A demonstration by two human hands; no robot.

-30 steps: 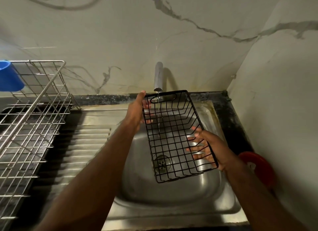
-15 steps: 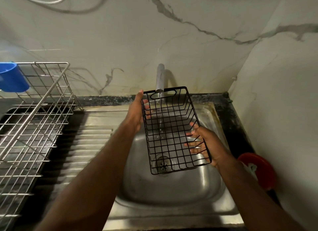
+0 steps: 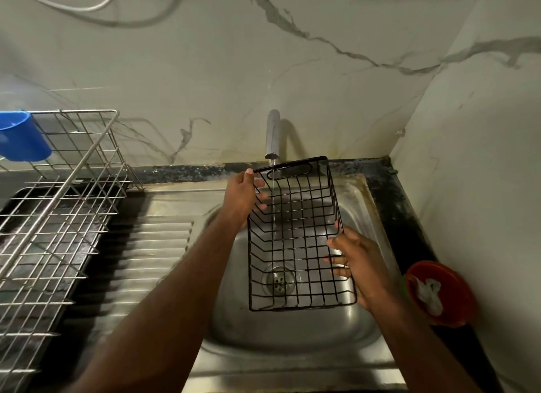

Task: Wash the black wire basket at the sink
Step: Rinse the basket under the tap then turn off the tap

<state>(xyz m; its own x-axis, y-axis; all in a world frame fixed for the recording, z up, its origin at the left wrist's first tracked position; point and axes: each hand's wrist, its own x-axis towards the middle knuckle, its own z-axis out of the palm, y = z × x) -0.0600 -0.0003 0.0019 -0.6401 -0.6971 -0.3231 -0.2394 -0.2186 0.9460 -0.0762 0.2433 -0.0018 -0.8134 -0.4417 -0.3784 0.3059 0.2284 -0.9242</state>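
I hold the black wire basket (image 3: pixel 295 240) over the steel sink (image 3: pixel 292 340), its open side facing me and its solid handle end up under the tap (image 3: pixel 272 135). A thin stream of water (image 3: pixel 273 196) runs from the tap down through the basket's far end. My left hand (image 3: pixel 243 196) grips the basket's upper left rim. My right hand (image 3: pixel 355 264) holds the lower right side, fingers reaching in through the wires. The drain (image 3: pixel 278 280) shows through the mesh.
A metal dish rack (image 3: pixel 58 217) stands on a black tray on the left, with a blue cup (image 3: pixel 22 136) at its far corner. The ribbed draining board (image 3: pixel 152 252) lies between rack and sink. A red bowl (image 3: pixel 439 293) with a white cloth sits at the right by the wall.
The basket has tipped more upright and shifted slightly left under the tap. My right hand has slid toward the basket's right edge. The left hand keeps its grip.
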